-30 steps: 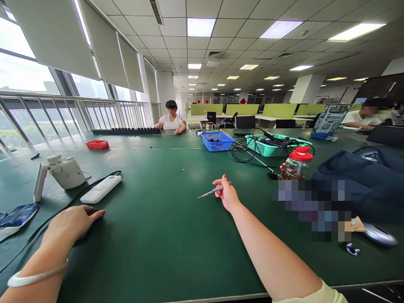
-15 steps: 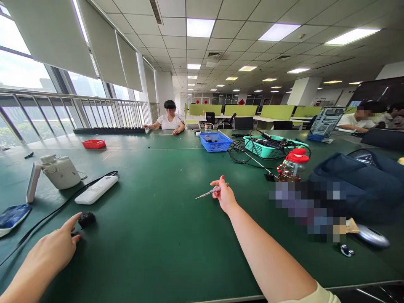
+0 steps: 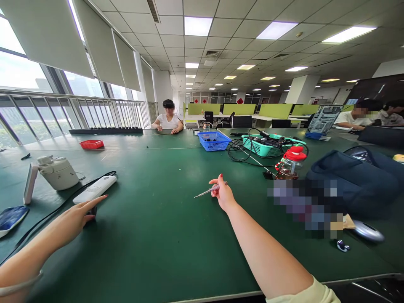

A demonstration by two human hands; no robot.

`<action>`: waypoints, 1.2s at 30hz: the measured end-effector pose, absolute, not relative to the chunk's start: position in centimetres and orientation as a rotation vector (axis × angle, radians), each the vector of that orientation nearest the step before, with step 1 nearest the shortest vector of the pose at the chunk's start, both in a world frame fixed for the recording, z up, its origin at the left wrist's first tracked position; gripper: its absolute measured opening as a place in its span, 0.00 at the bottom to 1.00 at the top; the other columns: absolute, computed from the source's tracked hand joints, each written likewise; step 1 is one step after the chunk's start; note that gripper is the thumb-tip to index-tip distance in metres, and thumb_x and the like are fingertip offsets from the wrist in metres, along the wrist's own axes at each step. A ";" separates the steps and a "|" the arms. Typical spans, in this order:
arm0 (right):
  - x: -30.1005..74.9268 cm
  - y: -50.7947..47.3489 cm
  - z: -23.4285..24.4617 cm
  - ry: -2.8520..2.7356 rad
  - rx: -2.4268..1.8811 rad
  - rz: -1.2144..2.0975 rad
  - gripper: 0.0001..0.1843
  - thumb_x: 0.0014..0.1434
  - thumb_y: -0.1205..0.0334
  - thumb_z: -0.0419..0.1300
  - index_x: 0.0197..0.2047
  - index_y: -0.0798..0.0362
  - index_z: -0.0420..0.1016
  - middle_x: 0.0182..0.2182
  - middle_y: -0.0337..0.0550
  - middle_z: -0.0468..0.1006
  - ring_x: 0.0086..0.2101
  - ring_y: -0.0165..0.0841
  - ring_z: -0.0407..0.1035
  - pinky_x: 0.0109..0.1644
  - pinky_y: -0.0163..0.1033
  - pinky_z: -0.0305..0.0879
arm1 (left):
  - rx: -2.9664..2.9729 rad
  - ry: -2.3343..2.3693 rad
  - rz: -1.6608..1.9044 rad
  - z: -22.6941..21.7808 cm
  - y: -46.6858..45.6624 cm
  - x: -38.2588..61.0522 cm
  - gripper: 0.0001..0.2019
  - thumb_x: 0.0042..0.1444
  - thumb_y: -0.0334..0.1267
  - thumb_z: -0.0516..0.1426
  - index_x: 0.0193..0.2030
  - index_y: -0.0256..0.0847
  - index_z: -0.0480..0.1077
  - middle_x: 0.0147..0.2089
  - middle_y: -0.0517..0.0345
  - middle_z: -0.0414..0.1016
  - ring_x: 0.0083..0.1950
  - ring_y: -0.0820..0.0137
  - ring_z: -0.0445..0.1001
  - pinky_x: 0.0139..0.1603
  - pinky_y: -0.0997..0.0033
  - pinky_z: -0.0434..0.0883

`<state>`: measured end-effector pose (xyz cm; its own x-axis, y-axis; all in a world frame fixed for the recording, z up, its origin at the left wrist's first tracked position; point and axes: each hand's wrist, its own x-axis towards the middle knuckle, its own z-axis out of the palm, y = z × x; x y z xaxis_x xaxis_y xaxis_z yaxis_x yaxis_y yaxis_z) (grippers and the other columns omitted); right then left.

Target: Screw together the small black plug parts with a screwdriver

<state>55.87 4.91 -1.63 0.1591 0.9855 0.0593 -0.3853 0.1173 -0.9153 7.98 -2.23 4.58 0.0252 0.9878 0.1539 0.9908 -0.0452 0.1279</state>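
Observation:
On the left side of the green table, my left hand (image 3: 71, 219) reaches over a small black block (image 3: 93, 211). Its fingers stretch out above the block with the thumb beside it; the hand covers most of the block, and I cannot tell whether it touches. My right hand (image 3: 223, 194) is closed around a slim screwdriver (image 3: 206, 192), held above the middle of the table. The thin metal shaft points left, while the fingers partly hide the handle. Just behind my left hand lies a white oblong device (image 3: 96, 189).
A black strap (image 3: 52, 218) and a cream bottle (image 3: 59, 172) are at left. Farther back stand a red tray (image 3: 91, 144), a blue basket (image 3: 213, 141) and a green basket (image 3: 265, 147) with cables. A red-lidded bottle (image 3: 290, 162) and dark bag (image 3: 353, 181) sit right. A person sits across.
My left hand has moved right and forward, from beside the black block to over it, with its fingers now extended. My right hand keeps the screwdriver in nearly the same place.

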 end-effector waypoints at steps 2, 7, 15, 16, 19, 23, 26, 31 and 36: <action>55.8 4.7 -1.4 -0.851 -0.910 1.208 0.34 0.46 0.24 0.58 0.25 0.51 0.75 0.13 0.33 0.61 0.15 0.27 0.57 0.20 0.37 0.55 | -2.259 -2.208 -0.275 4.1 -1.8 7.3 0.33 0.56 0.45 0.46 0.69 0.41 0.58 0.61 0.45 0.72 0.58 0.52 0.73 0.57 0.56 0.68; 55.8 4.6 -1.2 -0.859 -0.904 1.203 0.34 0.46 0.25 0.58 0.25 0.52 0.75 0.12 0.33 0.61 0.15 0.27 0.57 0.20 0.37 0.55 | -2.225 -2.230 -0.311 4.0 -2.2 6.9 0.34 0.55 0.49 0.46 0.68 0.40 0.60 0.57 0.45 0.75 0.55 0.53 0.74 0.57 0.57 0.69; 55.8 4.7 -1.3 -0.865 -0.920 1.195 0.35 0.46 0.24 0.57 0.25 0.51 0.75 0.12 0.34 0.61 0.15 0.27 0.58 0.20 0.37 0.55 | -2.267 -2.252 -0.357 3.2 -2.8 6.6 0.36 0.50 0.50 0.50 0.66 0.40 0.63 0.62 0.49 0.73 0.57 0.54 0.74 0.59 0.59 0.68; 55.8 4.7 -1.3 -0.861 -0.916 1.196 0.35 0.46 0.24 0.58 0.25 0.51 0.75 0.12 0.34 0.61 0.15 0.27 0.58 0.20 0.37 0.55 | -2.249 -2.261 -0.335 3.1 -2.8 6.5 0.36 0.50 0.51 0.50 0.66 0.39 0.63 0.62 0.48 0.73 0.57 0.53 0.74 0.59 0.58 0.68; 55.8 4.8 -1.4 -0.855 -0.910 1.202 0.35 0.46 0.24 0.58 0.25 0.51 0.75 0.12 0.34 0.61 0.15 0.26 0.58 0.19 0.36 0.55 | -2.136 -2.306 -0.251 3.3 -3.0 6.3 0.37 0.50 0.54 0.50 0.64 0.35 0.66 0.60 0.43 0.74 0.57 0.52 0.74 0.59 0.57 0.67; 55.9 4.9 -1.7 -0.864 -0.903 1.197 0.34 0.47 0.24 0.57 0.25 0.51 0.76 0.13 0.34 0.62 0.16 0.26 0.58 0.20 0.35 0.55 | -2.070 -2.396 -0.159 4.1 -3.3 6.1 0.31 0.49 0.51 0.50 0.56 0.37 0.74 0.54 0.45 0.79 0.52 0.52 0.76 0.55 0.58 0.70; 55.9 4.9 -1.7 -0.880 -0.899 1.187 0.35 0.46 0.24 0.58 0.23 0.51 0.76 0.12 0.34 0.61 0.16 0.26 0.57 0.20 0.35 0.55 | -2.095 -2.406 -0.181 5.1 -3.1 7.2 0.27 0.48 0.51 0.52 0.51 0.42 0.77 0.51 0.50 0.80 0.50 0.53 0.77 0.53 0.59 0.71; 55.7 4.5 -1.1 -0.907 -0.934 1.135 0.33 0.44 0.26 0.62 0.21 0.53 0.76 0.14 0.37 0.65 0.17 0.27 0.58 0.21 0.36 0.56 | -2.379 -2.169 -0.302 7.8 -2.1 14.5 0.28 0.51 0.54 0.55 0.56 0.43 0.74 0.52 0.51 0.80 0.49 0.56 0.77 0.53 0.61 0.70; 55.7 4.2 -0.6 -0.890 -0.926 1.130 0.28 0.38 0.37 0.72 0.29 0.54 0.79 0.20 0.35 0.70 0.18 0.24 0.60 0.22 0.34 0.57 | -2.728 -1.865 -0.421 8.1 0.4 25.5 0.21 0.53 0.47 0.57 0.53 0.48 0.75 0.53 0.57 0.79 0.52 0.59 0.76 0.58 0.63 0.69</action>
